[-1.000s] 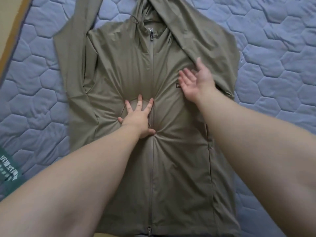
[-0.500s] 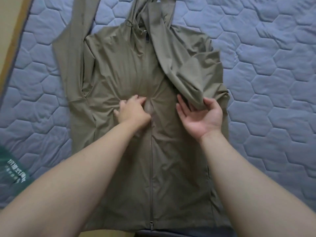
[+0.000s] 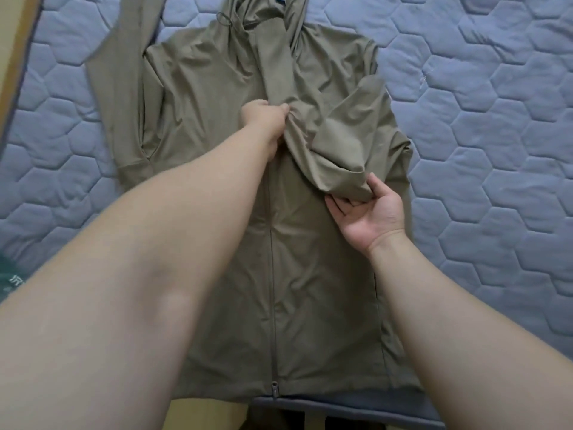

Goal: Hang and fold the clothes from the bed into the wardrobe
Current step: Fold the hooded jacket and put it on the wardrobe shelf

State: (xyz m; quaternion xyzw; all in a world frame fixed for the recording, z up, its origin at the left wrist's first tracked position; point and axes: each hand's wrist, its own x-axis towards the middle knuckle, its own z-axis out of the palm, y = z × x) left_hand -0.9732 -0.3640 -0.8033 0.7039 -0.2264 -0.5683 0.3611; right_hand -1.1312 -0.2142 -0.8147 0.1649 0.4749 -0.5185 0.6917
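An olive hooded jacket (image 3: 310, 290) lies front-up and zipped on a bed's blue-grey quilted mattress (image 3: 496, 150), hood toward the far end and hem at the near edge, as a person leans over it with both bare arms outstretched. The left hand (image 3: 266, 119) is closed into the cloth at mid-chest, beside the zip line, its fingers curled and bunching a fold of fabric. The right hand (image 3: 369, 209) is turned palm-up lower down, thumb and fingers pinching the cuff of the sleeve (image 3: 338, 144), which is drawn slantwise across the jacket's front and raised in a loose roll. The other sleeve (image 3: 124, 88) lies flat along the jacket's far side, toward the mattress edge. The zipper pull (image 3: 274, 391) rests at the hem, and a drawcord toggle (image 3: 224, 18) shows by the hood. A green item with white lettering (image 3: 9, 274) pokes in at the frame's left edge.
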